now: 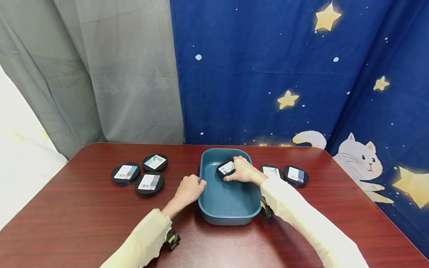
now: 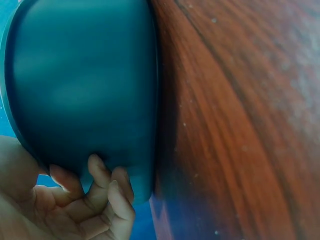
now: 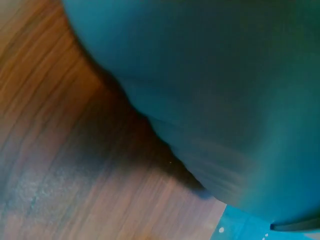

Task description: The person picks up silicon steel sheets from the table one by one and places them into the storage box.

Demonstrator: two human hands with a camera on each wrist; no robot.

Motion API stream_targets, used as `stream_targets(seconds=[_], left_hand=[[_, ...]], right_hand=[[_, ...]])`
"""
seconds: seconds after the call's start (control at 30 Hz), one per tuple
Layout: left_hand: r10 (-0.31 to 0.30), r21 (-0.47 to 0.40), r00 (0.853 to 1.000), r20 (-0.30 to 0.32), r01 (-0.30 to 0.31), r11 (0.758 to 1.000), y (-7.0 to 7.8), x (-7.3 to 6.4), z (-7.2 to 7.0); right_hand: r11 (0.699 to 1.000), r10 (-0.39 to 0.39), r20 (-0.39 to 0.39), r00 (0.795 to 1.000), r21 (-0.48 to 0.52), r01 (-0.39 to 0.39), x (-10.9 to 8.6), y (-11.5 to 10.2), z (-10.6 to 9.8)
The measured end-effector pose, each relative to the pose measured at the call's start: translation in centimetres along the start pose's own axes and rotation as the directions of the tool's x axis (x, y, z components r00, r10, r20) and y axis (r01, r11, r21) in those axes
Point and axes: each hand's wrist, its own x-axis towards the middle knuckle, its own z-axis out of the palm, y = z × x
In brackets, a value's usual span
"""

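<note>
I see the black disc (image 1: 226, 168) within the far half of the blue bin (image 1: 228, 220): round and flat, its upward face carrying a white label with a greenish patch. Whether it touches the bin's floor, I can't tell from here. The right hand (image 1: 243, 170) holds it from the right, fingers closed on its edge, the wrist crossing the bin's right rim. The left hand (image 1: 189, 189) grips the bin's left rim; my left wrist view shows its bent fingers against the outer wall.

The bin is a deep tub with rounded corners, standing on the reddish-brown table (image 1: 100, 216), and I make out the held disc in it. Left of the bin I count three labelled discs (image 1: 149, 184) set close together; right of it, two labelled discs (image 1: 296, 176), one partly covered by the right sleeve (image 1: 308, 223). Beyond the bin hang a grey curtain (image 1: 130, 74) and a blue curtain (image 1: 234, 82) with yellow stars. My right wrist view is blurred, mostly bin wall and table.
</note>
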Motion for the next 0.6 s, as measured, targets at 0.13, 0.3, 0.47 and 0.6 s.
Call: stream_targets(seconds=[0.13, 0.3, 0.47, 0.6], left_hand=[[0.01, 0.007, 1.0, -0.012, -0.01, 1.0, -0.1, 0.0, 0.1], [0.016, 0.017, 0.999, -0.031, -0.015, 1.0, -0.1, -0.1, 0.2], [0.014, 0.016, 1.0, -0.026, -0.013, 1.0, 0.0, 0.0, 0.1], [0.017, 0.012, 1.0, -0.018, -0.017, 1.0, 0.0, 0.0, 0.1]], right_hand=[[1.0, 0.009, 0.008, 1.0, -0.008, -0.009, -0.2, -0.1, 0.3], [0.997, 0.029, 0.027, 0.999, -0.067, -0.027, -0.6, -0.3, 1.1], [0.996, 0.049, 0.025, 0.998, -0.074, -0.047, -0.8, -0.5, 1.6], [0.997, 0.064, -0.005, 0.998, -0.042, -0.065, -0.9, -0.7, 1.8]])
